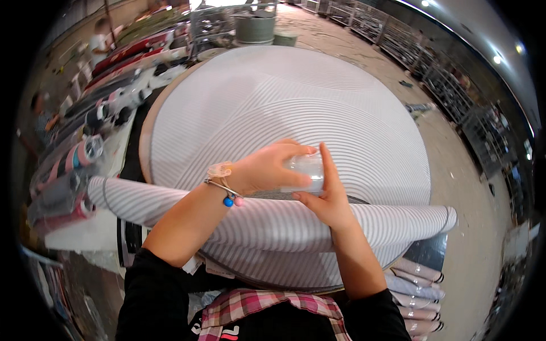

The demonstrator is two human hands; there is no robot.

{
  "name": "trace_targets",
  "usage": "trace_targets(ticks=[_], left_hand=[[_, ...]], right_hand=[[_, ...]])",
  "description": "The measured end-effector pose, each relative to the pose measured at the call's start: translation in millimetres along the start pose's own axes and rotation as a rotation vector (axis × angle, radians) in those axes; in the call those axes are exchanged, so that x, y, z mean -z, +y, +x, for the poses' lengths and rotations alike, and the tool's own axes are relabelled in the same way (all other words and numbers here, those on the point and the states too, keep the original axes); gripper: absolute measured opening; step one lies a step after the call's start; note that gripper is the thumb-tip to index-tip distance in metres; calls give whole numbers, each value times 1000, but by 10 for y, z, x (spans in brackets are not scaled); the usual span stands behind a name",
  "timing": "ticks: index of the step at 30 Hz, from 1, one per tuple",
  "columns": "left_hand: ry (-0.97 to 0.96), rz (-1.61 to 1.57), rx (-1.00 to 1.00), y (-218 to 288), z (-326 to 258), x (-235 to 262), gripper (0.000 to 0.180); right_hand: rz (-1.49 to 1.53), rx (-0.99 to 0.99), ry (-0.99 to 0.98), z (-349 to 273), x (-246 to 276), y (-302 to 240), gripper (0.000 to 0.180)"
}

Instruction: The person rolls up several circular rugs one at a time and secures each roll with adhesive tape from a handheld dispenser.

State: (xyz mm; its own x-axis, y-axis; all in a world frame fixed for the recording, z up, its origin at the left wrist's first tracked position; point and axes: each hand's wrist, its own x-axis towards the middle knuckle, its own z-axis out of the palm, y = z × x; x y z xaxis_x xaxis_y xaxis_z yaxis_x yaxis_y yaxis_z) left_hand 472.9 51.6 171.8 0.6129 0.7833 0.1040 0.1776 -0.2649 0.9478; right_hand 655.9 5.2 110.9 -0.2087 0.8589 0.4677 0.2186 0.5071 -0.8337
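Head view: both hands' fingers [296, 165] clamp translucent jar [307, 170] over striped fabric roll [392, 224] (floor open rightward).

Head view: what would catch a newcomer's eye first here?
A huge grey-and-white striped fabric sheet fills the centre, its near end rolled into a striped roll. Just above that roll, the left hand and right hand together hold a small translucent object. Wrapped fabric rolls line the left.
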Motion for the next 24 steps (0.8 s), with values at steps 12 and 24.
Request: trace_targets(ticks=[12, 24], left_hand=[[644, -712, 395, -763, 98, 197, 17], [-485, 633, 691, -238, -6, -179, 62]], right_hand=[[-101, -536, -254, -733, 379, -837, 68], [-931, -374, -254, -1534, -53, -688, 65]])
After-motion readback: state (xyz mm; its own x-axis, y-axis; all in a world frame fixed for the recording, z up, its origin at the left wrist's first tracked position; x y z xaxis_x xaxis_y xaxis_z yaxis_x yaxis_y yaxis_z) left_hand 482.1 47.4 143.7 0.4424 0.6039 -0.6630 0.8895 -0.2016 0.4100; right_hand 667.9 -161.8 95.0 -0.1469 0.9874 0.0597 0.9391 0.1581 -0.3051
